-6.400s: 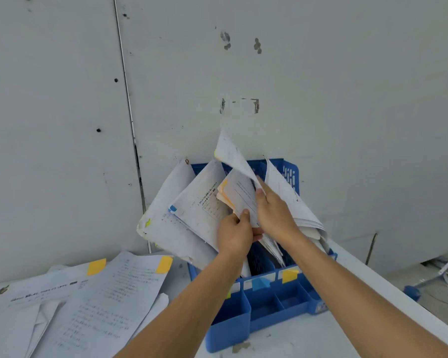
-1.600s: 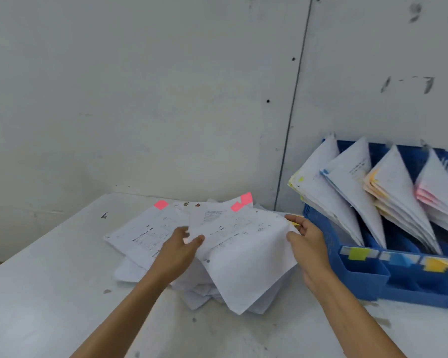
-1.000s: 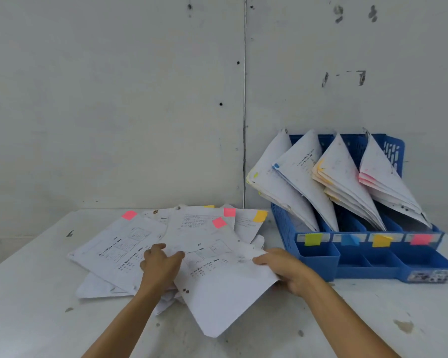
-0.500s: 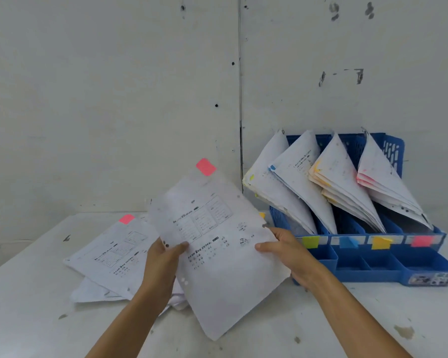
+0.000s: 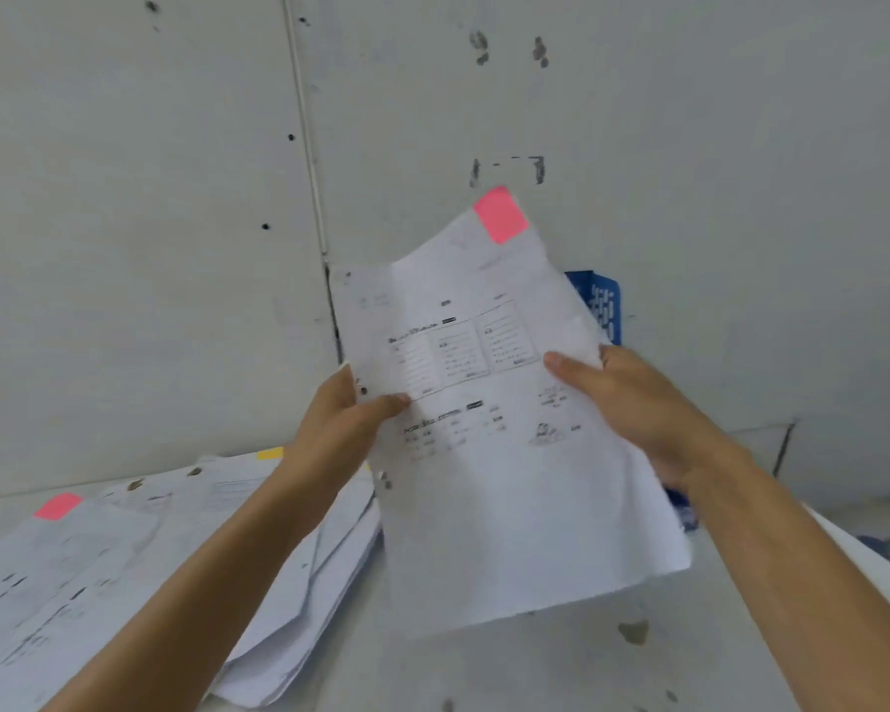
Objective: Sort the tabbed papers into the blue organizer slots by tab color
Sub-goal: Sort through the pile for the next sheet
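Sheet [image 5: 484, 506] with 1 pink tab [image 5: 500, 215], print unreadable, pinched by left hand [image 5: 340, 434] and right hand [image 5: 638, 408].

Both bare forearms [image 5: 217, 573] reach up and forward; left grip [image 5: 343, 429] pinches the left edge of a white printed pink-tabbed paper sheet [image 5: 509, 506], thumb in front, right grip [image 5: 638, 408] pinches its right edge likewise.

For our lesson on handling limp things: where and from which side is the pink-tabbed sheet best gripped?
Grip the sheet at mid-height on both long edges, one hand from each side, thumbs in front, as the left hand and right hand do. It is thin and upright, so this likely stops it folding and leaves the pink tab on top in sight.
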